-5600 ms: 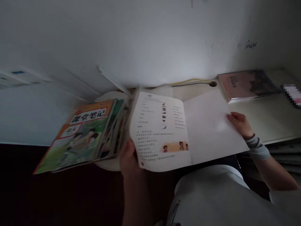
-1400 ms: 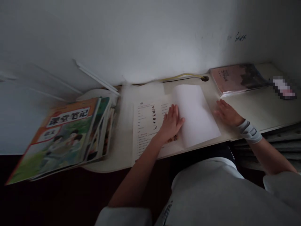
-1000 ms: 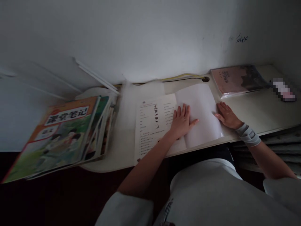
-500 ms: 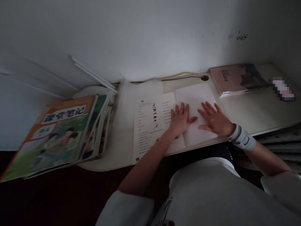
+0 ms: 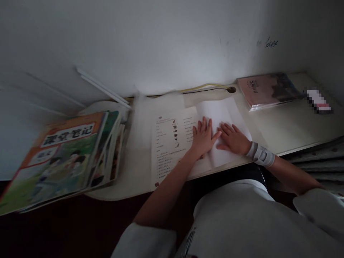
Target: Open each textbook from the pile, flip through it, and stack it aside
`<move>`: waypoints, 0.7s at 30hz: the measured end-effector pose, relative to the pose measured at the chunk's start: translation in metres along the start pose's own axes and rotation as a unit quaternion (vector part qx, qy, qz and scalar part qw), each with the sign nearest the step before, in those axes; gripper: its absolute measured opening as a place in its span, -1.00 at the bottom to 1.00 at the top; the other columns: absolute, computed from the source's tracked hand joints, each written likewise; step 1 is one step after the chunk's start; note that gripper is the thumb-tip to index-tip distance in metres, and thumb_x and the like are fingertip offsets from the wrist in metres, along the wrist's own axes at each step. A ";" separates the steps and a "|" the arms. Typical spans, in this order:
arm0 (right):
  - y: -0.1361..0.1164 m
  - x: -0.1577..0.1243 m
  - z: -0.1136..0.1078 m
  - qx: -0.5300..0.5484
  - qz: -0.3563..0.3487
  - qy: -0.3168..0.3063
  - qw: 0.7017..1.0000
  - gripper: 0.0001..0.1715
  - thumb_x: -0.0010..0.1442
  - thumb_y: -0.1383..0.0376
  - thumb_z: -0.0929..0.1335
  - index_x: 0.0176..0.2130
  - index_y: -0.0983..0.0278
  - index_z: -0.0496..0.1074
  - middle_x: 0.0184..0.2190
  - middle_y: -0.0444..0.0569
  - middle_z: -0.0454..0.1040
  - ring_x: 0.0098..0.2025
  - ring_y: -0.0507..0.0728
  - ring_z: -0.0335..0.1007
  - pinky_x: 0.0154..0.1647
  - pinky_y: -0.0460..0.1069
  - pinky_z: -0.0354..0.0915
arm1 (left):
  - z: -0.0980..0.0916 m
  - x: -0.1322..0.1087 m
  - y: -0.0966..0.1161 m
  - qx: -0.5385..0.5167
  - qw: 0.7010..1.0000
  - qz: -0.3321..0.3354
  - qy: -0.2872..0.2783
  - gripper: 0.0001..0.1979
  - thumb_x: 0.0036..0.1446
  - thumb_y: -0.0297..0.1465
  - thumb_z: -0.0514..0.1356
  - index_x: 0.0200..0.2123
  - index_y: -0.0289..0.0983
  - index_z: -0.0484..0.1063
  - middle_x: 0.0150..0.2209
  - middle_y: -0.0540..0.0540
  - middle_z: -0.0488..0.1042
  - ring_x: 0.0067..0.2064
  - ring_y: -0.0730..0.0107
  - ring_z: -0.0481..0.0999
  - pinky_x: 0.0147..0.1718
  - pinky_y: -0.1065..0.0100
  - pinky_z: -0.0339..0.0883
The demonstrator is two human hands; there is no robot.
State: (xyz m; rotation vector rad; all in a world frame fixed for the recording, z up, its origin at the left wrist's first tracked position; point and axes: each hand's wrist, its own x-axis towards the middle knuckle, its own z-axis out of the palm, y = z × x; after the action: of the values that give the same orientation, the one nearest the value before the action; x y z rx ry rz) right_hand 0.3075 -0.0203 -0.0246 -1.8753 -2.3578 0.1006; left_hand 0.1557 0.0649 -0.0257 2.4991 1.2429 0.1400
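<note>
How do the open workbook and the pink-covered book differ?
The workbook lies open; the pink-covered book is closed. The workbook shows one printed, one white page, the pink-covered book a partly dark cover. The workbook lies under the left hand and right hand, the pink-covered book under neither. Both books rest on the pale desk.

Worn on the head, facing forward and down at an open white paper workbook. Close above a grey cloth shirt.

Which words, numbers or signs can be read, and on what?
"课堂笔记": title on the orange-green book.
Probably "语文", blurred: same book, below the title.
Too blurred: title on the pink book.
Too small: print on the open book.
Unclear: handwriting on the wall.
</note>
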 end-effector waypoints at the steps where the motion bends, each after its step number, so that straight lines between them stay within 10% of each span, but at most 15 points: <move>1: -0.002 -0.001 -0.001 0.003 -0.002 0.007 1.000 -0.07 0.19 -0.17 0.20 0.26 0.44 0.15 0.29 0.32 0.07 0.34 0.36 -0.05 0.26 0.29 0.01 | 0.000 0.000 -0.001 -0.007 1.000 -0.003 0.000 -0.25 0.25 0.01 -0.18 0.35 -0.34 -0.11 0.38 -0.38 -0.20 0.37 -0.20 -0.17 0.23 -0.22 -0.22; 21: -0.015 -0.052 -0.003 0.001 -0.073 0.015 0.997 -0.12 0.18 -0.11 0.27 0.31 0.27 0.08 0.33 0.22 0.00 0.37 0.36 -0.14 0.29 0.36 -0.12 | 0.005 0.001 -0.003 -0.080 0.996 -0.023 0.037 -0.31 0.28 -0.03 -0.23 0.36 -0.27 -0.19 0.39 -0.33 -0.17 0.39 -0.02 -0.19 0.25 -0.20 -0.23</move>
State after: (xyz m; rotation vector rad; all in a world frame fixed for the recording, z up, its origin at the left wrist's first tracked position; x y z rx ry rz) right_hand 0.3054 -0.0747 -0.0232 -1.6831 -2.4636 0.0601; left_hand 0.1554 0.0664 -0.0319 2.3462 1.2647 0.3111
